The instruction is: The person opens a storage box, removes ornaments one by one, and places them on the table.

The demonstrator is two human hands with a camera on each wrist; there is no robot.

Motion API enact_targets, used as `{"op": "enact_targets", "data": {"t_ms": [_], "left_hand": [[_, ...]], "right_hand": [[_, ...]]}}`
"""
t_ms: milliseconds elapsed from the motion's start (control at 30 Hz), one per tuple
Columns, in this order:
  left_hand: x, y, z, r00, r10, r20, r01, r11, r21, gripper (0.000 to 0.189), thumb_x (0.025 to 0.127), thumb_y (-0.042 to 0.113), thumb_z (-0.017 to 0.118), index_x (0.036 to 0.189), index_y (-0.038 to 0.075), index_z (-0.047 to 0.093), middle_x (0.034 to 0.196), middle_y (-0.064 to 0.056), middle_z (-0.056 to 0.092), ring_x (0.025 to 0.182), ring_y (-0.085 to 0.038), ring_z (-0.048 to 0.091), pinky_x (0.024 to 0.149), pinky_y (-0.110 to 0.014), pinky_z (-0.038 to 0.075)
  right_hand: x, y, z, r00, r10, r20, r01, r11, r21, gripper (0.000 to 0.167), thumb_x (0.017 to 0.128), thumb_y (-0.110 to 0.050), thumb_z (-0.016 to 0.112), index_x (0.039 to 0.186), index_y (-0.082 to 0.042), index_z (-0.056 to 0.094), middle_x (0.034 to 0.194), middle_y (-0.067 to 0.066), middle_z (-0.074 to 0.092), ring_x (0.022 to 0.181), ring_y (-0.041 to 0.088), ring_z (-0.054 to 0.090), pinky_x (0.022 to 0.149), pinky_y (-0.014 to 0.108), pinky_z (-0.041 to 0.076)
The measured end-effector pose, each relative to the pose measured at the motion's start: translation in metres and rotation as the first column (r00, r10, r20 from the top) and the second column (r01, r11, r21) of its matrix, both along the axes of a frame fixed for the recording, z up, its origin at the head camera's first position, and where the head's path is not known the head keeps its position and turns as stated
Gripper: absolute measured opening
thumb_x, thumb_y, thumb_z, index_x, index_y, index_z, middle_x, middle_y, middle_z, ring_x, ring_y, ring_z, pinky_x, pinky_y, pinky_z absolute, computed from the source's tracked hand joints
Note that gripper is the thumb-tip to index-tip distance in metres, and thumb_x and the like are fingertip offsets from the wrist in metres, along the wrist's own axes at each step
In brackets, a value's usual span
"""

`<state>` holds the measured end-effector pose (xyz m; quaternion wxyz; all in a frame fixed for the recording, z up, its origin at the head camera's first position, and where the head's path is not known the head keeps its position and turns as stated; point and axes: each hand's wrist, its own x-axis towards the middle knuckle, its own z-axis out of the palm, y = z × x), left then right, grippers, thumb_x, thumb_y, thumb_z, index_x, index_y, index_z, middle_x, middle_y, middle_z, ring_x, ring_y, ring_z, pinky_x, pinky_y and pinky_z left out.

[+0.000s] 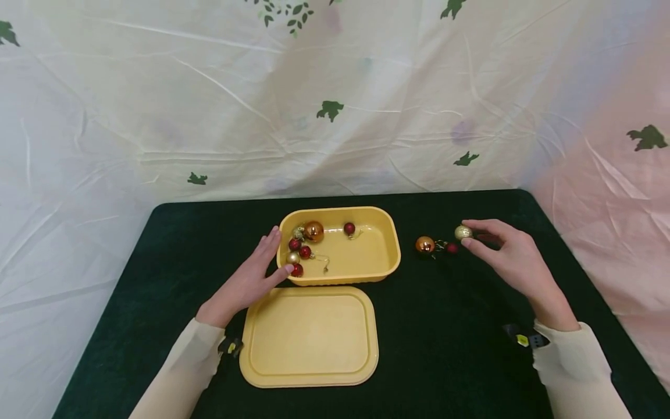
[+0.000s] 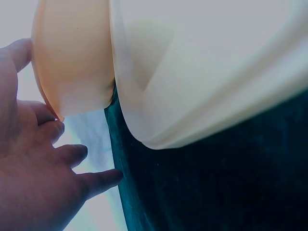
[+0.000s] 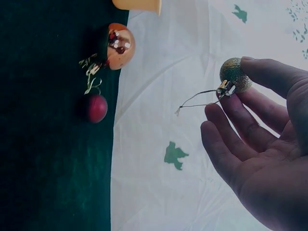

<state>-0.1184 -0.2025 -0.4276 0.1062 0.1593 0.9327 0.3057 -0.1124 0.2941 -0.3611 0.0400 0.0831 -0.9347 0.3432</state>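
Fingers of the right hand [image 1: 513, 262] pinch a gold bauble [image 1: 463, 233] between thumb and forefinger; just left of their tips lie an orange bauble [image 1: 425, 245] and a red bauble [image 1: 452, 248]. The left hand [image 1: 251, 280], fingers extended, touches the box [image 1: 361, 256], whose baubles [image 1: 305, 252] lie mostly beside those fingertips.

Glittery gold bauble [image 3: 234, 72] with string loop [image 3: 198, 94] between right-hand fingers [image 1: 488, 225]

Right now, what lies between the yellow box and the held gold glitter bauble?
In the head view, a shiny copper bauble and a smaller red bauble lie between the yellow box and the held gold glitter bauble.
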Motion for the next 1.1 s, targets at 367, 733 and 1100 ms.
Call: {"op": "enact_targets", "data": {"t_ms": [367,733,1100], "left_hand": [[-0.001,0.0,0.0,1.0,0.001,0.012,-0.001,1.0,-0.001,0.092,0.104,0.059,0.051,0.168,0.018,0.0,0.174,-0.003,-0.002,0.159,-0.036,0.001,0.125,-0.059,0.013],[0.0,-0.001,0.0,1.0,0.002,0.008,-0.002,1.0,-0.006,0.092,0.104,0.059,0.051,0.168,0.017,0.0,0.174,-0.004,-0.002,0.159,-0.036,0.002,0.125,-0.059,0.013],[-0.001,0.0,-0.002,1.0,0.008,0.007,-0.008,1.0,-0.006,0.091,0.104,0.058,0.051,0.168,0.019,-0.001,0.174,-0.003,-0.002,0.159,-0.035,0.002,0.125,-0.059,0.013]], "right_hand": [[-0.005,0.019,-0.01,0.998,-0.019,0.054,0.019,1.0,0.003,0.047,0.103,-0.038,0.065,0.141,-0.01,0.062,0.135,0.019,0.062,0.119,0.042,0.061,0.075,0.009,0.042],[-0.013,0.03,-0.02,0.996,-0.027,0.083,0.025,0.999,0.023,0.047,0.103,-0.04,0.064,0.14,-0.011,0.063,0.132,0.019,0.064,0.113,0.034,0.062,0.072,0.01,0.045],[-0.02,0.038,-0.031,0.995,-0.02,0.102,0.016,0.999,0.038,0.048,0.104,-0.039,0.063,0.141,-0.009,0.062,0.131,0.022,0.064,0.108,0.034,0.063,0.072,0.015,0.047]]}}
